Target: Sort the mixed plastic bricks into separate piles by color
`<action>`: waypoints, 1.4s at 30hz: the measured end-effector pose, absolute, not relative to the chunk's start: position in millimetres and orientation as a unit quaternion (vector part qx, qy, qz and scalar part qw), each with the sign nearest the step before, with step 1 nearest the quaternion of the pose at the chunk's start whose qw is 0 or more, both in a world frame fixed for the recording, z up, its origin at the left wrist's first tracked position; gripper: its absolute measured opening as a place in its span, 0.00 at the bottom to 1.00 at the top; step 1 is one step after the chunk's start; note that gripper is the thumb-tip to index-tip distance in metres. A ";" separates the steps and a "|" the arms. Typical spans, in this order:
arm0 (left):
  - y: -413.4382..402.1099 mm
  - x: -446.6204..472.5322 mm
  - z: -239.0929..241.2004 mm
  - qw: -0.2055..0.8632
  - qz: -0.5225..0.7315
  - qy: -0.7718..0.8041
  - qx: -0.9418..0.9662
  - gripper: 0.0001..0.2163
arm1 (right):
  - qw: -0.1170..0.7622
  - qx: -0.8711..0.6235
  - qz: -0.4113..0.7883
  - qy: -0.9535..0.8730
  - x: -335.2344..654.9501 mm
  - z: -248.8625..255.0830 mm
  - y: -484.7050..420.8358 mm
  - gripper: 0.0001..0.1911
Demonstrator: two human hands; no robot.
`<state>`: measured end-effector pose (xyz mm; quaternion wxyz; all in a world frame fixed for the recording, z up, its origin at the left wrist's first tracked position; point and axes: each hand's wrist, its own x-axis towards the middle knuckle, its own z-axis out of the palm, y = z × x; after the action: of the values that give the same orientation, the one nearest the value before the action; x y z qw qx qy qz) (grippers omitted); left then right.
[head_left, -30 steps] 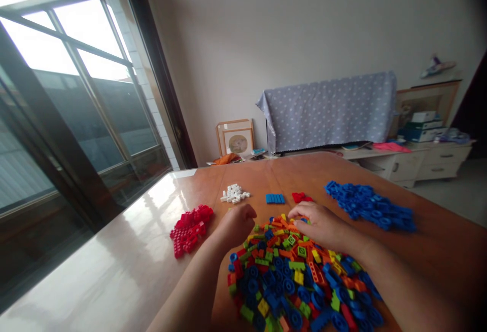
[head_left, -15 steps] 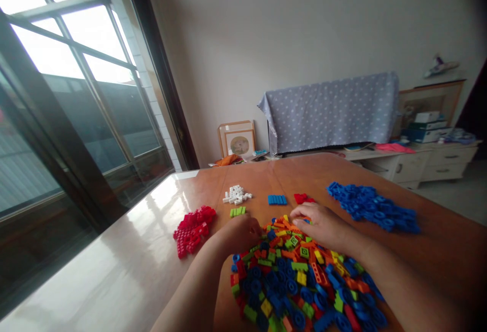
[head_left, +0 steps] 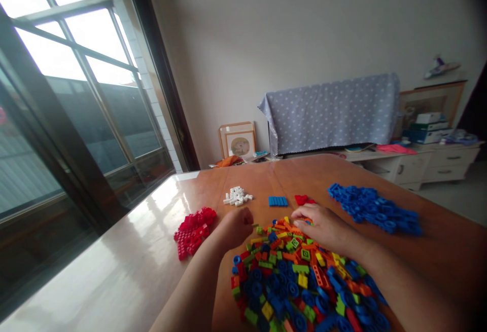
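Note:
A big mixed pile of small building bricks [head_left: 292, 276], blue, orange, green, red and yellow, lies on the brown table [head_left: 114, 271] in front of me. My left hand [head_left: 236, 226] is closed in a loose fist at the pile's far left edge, its fingertips pinched together; what they hold is hidden. It covers the spot where a few green pieces lay. My right hand [head_left: 323, 226] rests on the pile's far edge with fingers curled down onto orange pieces.
Sorted heaps lie beyond the pile: red bricks [head_left: 194, 228] at left, white bricks [head_left: 237, 195], a row of blue strips [head_left: 278, 201], a few red pieces [head_left: 304, 199], and a large blue heap [head_left: 375, 208] at right. A window runs along the left; a cloth-covered cabinet [head_left: 331, 111] stands behind.
My left hand dipped to the pile's edge, exposing a few green pieces, then moved back up and left over them. The right hand has barely moved.

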<state>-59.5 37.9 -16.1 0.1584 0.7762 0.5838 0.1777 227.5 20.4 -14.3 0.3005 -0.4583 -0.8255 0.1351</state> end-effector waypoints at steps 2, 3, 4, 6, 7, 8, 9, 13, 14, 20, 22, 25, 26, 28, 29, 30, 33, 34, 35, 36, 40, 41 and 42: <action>42.9 -65.4 -21.4 0.100 0.194 0.616 0.757 0.05 | 0.302 -0.456 0.135 -0.826 227.7 -14.5 20.3 0.10; 45.2 -68.3 -23.9 0.083 0.192 0.627 0.751 0.06 | 0.302 -0.455 0.136 -0.827 227.7 -14.6 20.3 0.10; 47.2 -71.0 -26.1 0.077 0.185 0.636 0.745 0.06 | 0.302 -0.454 0.137 -0.827 227.5 -14.7 20.4 0.11; 50.0 -75.8 -29.5 0.091 0.162 0.648 0.738 0.10 | 0.302 -0.455 0.139 -0.826 227.1 -15.0 20.9 0.11; 50.8 -77.8 -30.4 0.102 0.150 0.652 0.736 0.12 | 0.302 -0.456 0.140 -0.825 226.9 -15.1 21.3 0.11; 51.1 -79.5 -30.9 0.113 0.140 0.654 0.735 0.13 | 0.302 -0.457 0.141 -0.825 226.8 -15.1 21.5 0.11; 51.0 -81.0 -30.8 0.121 0.132 0.656 0.734 0.14 | 0.302 -0.457 0.141 -0.825 226.7 -15.0 21.8 0.11; 48.9 -84.1 -27.7 0.113 0.111 0.667 0.728 0.13 | 0.297 -0.453 0.147 -0.828 226.7 -14.5 21.6 0.10; 48.2 -83.8 -26.5 0.107 0.103 0.672 0.726 0.12 | 0.295 -0.452 0.150 -0.828 226.7 -14.5 21.4 0.10; 46.4 -77.7 -21.0 0.091 0.059 0.705 0.700 0.09 | 0.291 -0.455 0.159 -0.826 227.2 -18.6 22.6 0.10; 47.5 -79.2 -20.9 0.092 0.068 0.715 0.689 0.09 | 0.289 -0.458 0.160 -0.826 227.6 -19.3 23.0 0.10; 50.7 -87.8 -21.7 0.091 0.089 0.727 0.675 0.08 | 0.282 -0.459 0.165 -0.826 227.6 -17.3 21.8 0.10; 52.0 -91.4 -22.0 0.090 0.093 0.729 0.672 0.08 | 0.279 -0.459 0.167 -0.827 227.3 -16.1 20.9 0.10; 54.4 -97.5 -22.2 0.088 0.104 0.736 0.663 0.08 | 0.271 -0.461 0.169 -0.828 226.4 -14.1 19.0 0.10; 55.4 -99.4 -22.3 0.087 0.114 0.741 0.657 0.08 | 0.268 -0.460 0.168 -0.829 225.8 -13.4 18.2 0.10; 56.3 -100.6 -22.5 0.086 0.124 0.746 0.649 0.08 | 0.266 -0.460 0.167 -0.830 225.2 -13.1 17.7 0.10; 59.1 -99.8 -24.2 0.079 0.158 0.760 0.626 0.07 | 0.263 -0.459 0.164 -0.833 223.8 -13.9 17.7 0.10; 60.3 -98.9 -25.4 0.078 0.165 0.761 0.622 0.07 | 0.263 -0.459 0.163 -0.833 223.6 -14.3 18.1 0.10; 61.7 -98.0 -26.9 0.077 0.171 0.761 0.620 0.07 | 0.263 -0.459 0.163 -0.833 223.5 -14.7 18.5 0.10; 63.2 -97.2 -28.8 0.077 0.175 0.761 0.620 0.08 | 0.264 -0.458 0.164 -0.833 223.5 -14.9 18.8 0.10; 69.8 -96.3 -37.4 0.078 0.167 0.760 0.624 0.09 | 0.267 -0.457 0.167 -0.832 223.8 -14.9 19.2 0.09; 71.2 -96.3 -39.3 0.077 0.166 0.758 0.626 0.10 | 0.268 -0.457 0.167 -0.832 223.9 -14.8 19.1 0.09; 72.4 -96.3 -41.0 0.074 0.167 0.756 0.629 0.10 | 0.269 -0.457 0.167 -0.831 224.1 -14.8 19.0 0.09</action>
<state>-96.3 72.4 -41.0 0.0745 0.6291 0.7555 0.1667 224.1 19.0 -14.8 0.2688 -0.4574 -0.8311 0.1670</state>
